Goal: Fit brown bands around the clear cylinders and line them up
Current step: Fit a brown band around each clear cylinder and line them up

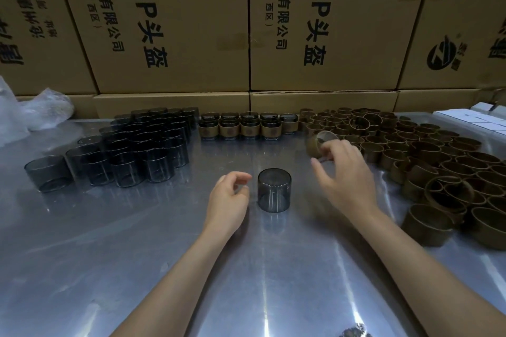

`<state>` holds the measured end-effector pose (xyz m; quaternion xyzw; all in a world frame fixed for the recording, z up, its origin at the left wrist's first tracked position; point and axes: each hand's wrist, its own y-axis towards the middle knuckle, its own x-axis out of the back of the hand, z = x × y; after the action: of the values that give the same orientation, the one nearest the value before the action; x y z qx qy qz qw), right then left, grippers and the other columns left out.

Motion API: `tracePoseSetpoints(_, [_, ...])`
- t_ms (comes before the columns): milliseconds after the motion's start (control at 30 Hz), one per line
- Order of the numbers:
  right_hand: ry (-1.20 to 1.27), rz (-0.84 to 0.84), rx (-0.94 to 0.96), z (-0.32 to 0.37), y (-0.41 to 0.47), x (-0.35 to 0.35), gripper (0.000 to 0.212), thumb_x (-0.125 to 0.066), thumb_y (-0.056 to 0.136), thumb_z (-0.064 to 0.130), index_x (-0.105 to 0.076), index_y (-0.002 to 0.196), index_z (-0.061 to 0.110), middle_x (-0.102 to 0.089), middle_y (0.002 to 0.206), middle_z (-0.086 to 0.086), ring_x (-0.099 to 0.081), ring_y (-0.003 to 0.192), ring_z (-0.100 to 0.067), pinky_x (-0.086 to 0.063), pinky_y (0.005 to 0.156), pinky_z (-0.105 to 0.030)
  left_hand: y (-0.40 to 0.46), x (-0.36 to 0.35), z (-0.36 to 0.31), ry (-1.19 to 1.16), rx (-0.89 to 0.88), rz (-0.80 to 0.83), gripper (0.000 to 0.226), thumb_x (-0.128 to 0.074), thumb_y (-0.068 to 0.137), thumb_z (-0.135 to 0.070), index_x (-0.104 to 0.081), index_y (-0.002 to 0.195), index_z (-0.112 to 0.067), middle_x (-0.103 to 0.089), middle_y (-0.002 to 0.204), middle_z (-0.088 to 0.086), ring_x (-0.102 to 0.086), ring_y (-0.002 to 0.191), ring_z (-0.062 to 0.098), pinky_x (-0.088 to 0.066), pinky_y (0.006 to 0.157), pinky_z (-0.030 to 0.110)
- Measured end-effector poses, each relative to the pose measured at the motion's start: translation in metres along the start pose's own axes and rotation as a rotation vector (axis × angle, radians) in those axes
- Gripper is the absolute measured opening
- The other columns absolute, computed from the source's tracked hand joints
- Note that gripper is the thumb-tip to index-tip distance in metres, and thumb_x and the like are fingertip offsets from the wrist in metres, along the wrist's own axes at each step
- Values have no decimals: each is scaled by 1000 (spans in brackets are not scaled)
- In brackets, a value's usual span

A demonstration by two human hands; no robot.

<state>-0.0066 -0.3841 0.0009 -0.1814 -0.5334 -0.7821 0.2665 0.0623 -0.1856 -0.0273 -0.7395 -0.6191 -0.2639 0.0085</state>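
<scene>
A clear smoky cylinder (274,190) stands alone on the metal table (137,241), between my hands. My left hand (228,197) rests just left of it with fingers loosely curled, holding nothing. My right hand (346,172) reaches to the far right and its fingertips grip a brown band (317,143), tilted at the edge of the band pile. Several banded cylinders (247,126) stand in rows at the back centre. Bare cylinders (137,145) are grouped at the left. A large pile of brown bands (438,161) covers the right.
Stacked cardboard boxes (178,22) form a wall behind the table. Crumpled plastic bags (35,115) lie at the back left. White boxes (473,117) sit at the back right.
</scene>
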Motion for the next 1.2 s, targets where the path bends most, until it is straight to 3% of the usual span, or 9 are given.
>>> tracePoseSetpoints(100, [58,-59,245,31,-3,7,21,-61,84,30,-60,95,12,-50,83,8,-46,73,-10,-33,56,-13,-1,1,-5,-83,-10,-14,23,-47,99,-21,-64,112,-15,-62,117,-3,-52,104,6,-34,77,9])
tracePoseSetpoints(200, [75,20,398,49,-10,8,25,-63,79,33,-59,93,13,-51,78,9,-48,65,-10,-39,51,-19,-3,3,-10,-222,-42,12,32,-40,101,-30,-62,121,-17,-61,123,-5,-52,117,6,-34,89,11])
tracePoseSetpoints(367, [54,205,404,52,-16,0,32,-68,77,38,-53,97,18,-45,78,14,-42,68,-7,-35,57,-21,-7,1,-15,-321,-126,142,52,-43,88,-54,-54,132,-28,-56,129,-15,-48,119,-8,-36,87,1])
tracePoseSetpoints(500, [248,207,317,49,-17,-3,20,-50,85,38,-44,95,23,-49,82,11,-48,71,-8,-47,58,-32,-10,-4,-16,-358,-148,234,24,-49,98,-27,-60,119,-26,-68,107,-19,-60,101,-8,-42,77,4])
tracePoseSetpoints(633, [338,154,220,46,-18,-13,18,-48,90,33,-38,102,23,-40,105,9,-47,84,-8,-49,63,-33,-10,-5,-15,-365,-123,231,20,-46,99,-27,-60,112,-33,-68,101,-19,-62,97,-8,-45,75,6])
tracePoseSetpoints(733, [349,308,118,38,-21,-19,30,-44,94,44,-31,118,32,-37,121,13,-45,106,-5,-44,79,-33,-10,-5,-15,-361,-124,234,21,-45,99,-31,-58,115,-31,-67,105,-16,-61,99,-7,-46,78,8])
tracePoseSetpoints(900, [468,496,-6,37,-22,-22,36,-32,92,56,-17,124,48,-49,127,9,-54,114,-14,-45,92,-39,-9,-4,-17,-366,-151,232,25,-43,100,-29,-57,119,-23,-64,108,-15,-58,97,-13,-41,75,2])
tracePoseSetpoints(1067, [680,527,-179,37,-20,-26,35,-34,85,64,-32,117,49,-52,121,20,-53,116,-6,-44,102,-43,-9,-4,-14,-289,-192,246,25,-37,102,-28,-55,120,-35,-59,122,-11,-51,117,-2,-38,96,14])
tracePoseSetpoints(1200, [810,551,-327,33,-20,-32,14,-36,97,49,-38,107,40,-58,110,9,-60,109,-13,-44,102,-47,-8,-5,-11,-195,-160,275,45,-34,98,-46,-43,140,-32,-45,141,-11,-34,135,1,-26,113,26])
